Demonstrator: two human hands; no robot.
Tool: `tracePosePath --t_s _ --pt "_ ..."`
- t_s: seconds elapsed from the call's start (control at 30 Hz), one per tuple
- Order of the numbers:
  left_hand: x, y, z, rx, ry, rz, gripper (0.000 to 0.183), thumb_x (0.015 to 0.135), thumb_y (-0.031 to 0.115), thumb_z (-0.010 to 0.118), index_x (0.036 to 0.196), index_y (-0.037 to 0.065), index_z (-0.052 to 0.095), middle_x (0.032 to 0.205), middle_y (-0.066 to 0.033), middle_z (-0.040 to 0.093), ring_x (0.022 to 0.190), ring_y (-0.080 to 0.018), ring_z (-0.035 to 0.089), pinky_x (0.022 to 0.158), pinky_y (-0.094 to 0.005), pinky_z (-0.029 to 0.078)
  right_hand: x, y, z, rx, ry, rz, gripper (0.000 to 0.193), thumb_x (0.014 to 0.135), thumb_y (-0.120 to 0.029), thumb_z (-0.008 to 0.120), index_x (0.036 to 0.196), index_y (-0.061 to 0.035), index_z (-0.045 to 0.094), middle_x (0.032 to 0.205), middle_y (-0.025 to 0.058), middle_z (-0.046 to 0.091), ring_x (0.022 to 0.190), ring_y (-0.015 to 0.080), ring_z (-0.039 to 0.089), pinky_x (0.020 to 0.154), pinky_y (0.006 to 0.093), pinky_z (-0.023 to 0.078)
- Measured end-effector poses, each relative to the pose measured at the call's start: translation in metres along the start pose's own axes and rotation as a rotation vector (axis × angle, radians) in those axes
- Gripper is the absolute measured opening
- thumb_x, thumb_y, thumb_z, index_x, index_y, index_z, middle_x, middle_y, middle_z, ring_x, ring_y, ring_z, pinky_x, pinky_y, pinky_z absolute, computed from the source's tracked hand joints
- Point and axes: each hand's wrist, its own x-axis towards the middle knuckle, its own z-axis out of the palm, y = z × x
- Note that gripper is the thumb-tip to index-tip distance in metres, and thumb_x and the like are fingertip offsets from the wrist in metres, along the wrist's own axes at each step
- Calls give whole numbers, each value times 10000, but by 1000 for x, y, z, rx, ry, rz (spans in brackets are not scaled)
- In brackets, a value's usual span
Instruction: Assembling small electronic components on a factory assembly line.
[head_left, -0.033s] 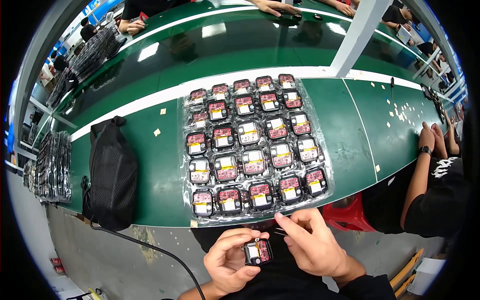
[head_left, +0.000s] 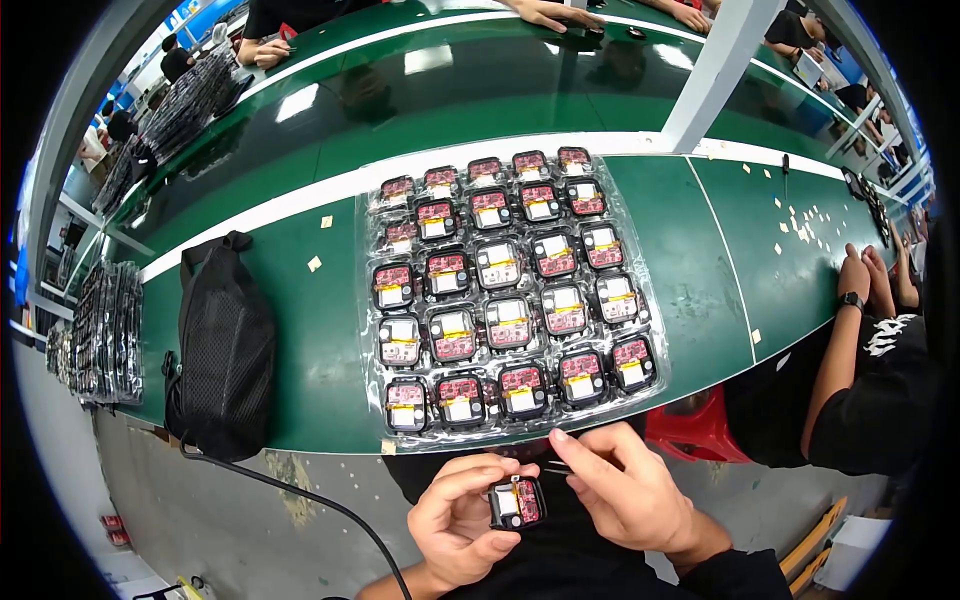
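Note:
My left hand (head_left: 462, 522) is closed around a small black device housing (head_left: 519, 503), gripping it by its sides. Its open face shows a red circuit board and a whitish block. To its right, my right hand (head_left: 632, 490) pinches a pair of thin metal tweezers (head_left: 558, 467). Their tips point left, just above the housing and apart from it. Beyond both hands, a clear plastic tray (head_left: 645, 300) lies on the green bench, filled with rows of similar black housings (head_left: 522, 390). Many of these have a strip of yellow tape over the board.
Left of the tray lies a black mesh bag (head_left: 225, 345), with a black cable (head_left: 320, 500) running down near my left arm. Stacked trays (head_left: 105, 335) stand at the far left. A grey post (head_left: 715, 75) rises behind the tray. At right sits a co-worker (head_left: 850, 390) near a red stool (head_left: 697, 428).
The tweezers' tips have shifted very slightly left and down. Both hands and the housing stay in nearly the same place.

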Motion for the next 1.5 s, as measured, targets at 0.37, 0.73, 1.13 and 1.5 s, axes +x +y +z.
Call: tracePosePath --t_s 0.37,0.73,1.13,1.5 --pt "-2 -1 1 -41 27 -33 592 871 124 845 1322 -100 533 1317 -248 552 1223 -388 628 1086 -539 516 0 14 13 -310 295 -391 215 751 -50 778 962 -12 760 938 73 760 687 159 659 561 270 523" --pt "-4 -1 1 -50 -3 -65 584 883 106 831 1335 -104 526 1345 -241 533 1239 -416 625 1084 -511 518 -2 19 21 -157 320 -341 235 735 -3 805 965 -14 759 912 74 761 668 167 664 565 270 532" --pt "-3 0 0 -16 -20 -59 562 882 85 827 1331 -115 554 1372 -232 500 1244 -419 623 1077 -487 533 -3 19 17 60 203 -170 242 743 -5 853 953 -21 735 894 95 766 653 203 679 572 285 545" --pt "-3 3 -1 28 23 -57 582 874 81 832 1351 -103 553 1372 -233 499 1256 -418 615 1047 -478 566 -2 17 27 -210 275 -300 275 715 11 848 959 -32 730 874 78 763 605 182 646 526 275 497"
